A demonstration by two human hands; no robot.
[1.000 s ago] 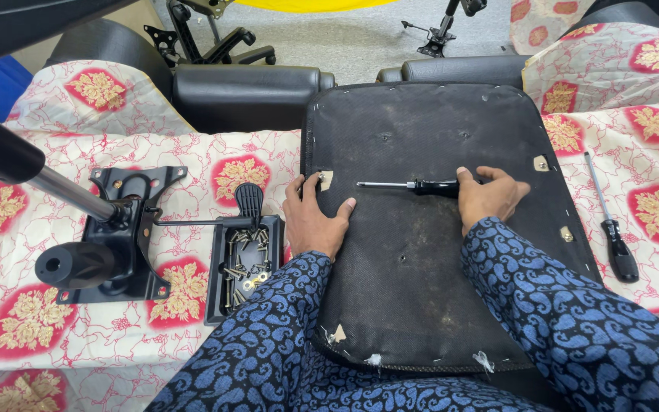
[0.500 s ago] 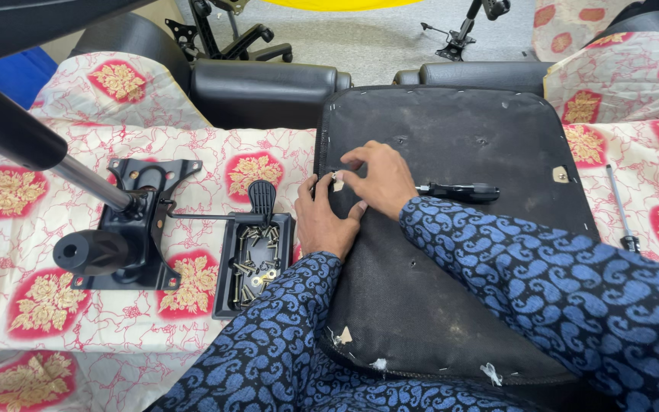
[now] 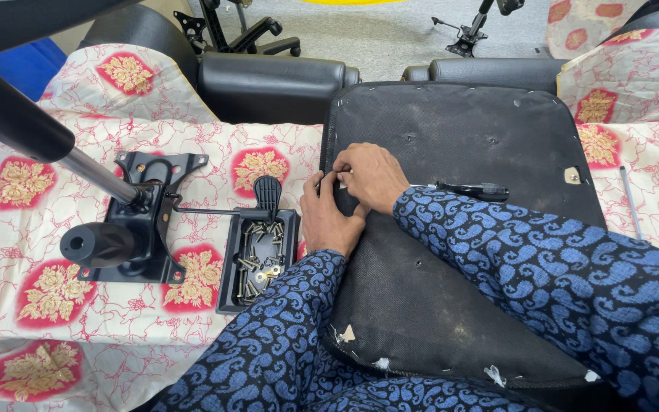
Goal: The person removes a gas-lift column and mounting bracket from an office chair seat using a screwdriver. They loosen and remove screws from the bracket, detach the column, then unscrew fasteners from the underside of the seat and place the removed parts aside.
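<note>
A black chair seat pad (image 3: 467, 252) lies upside down in front of me. My left hand (image 3: 323, 217) rests on its left edge with the fingers curled over the rim. My right hand (image 3: 371, 177) sits just above it, fingertips pinched at a small spot near the same edge; whether they hold something is hidden. A black-handled screwdriver (image 3: 470, 188) lies loose on the pad to the right of my right hand. A black tray of screws (image 3: 257, 259) stands just left of the pad.
A black chair tilt mechanism (image 3: 127, 229) with a gas cylinder (image 3: 32, 130) lies on the patterned cloth (image 3: 55, 305) at the left. A second screwdriver (image 3: 631, 202) lies at the right. Black armrest pads (image 3: 268, 80) and chair bases sit behind.
My right hand let go of the screwdriver and moved left across the pad to join my left hand at the edge. The screwdriver stays lying on the pad.
</note>
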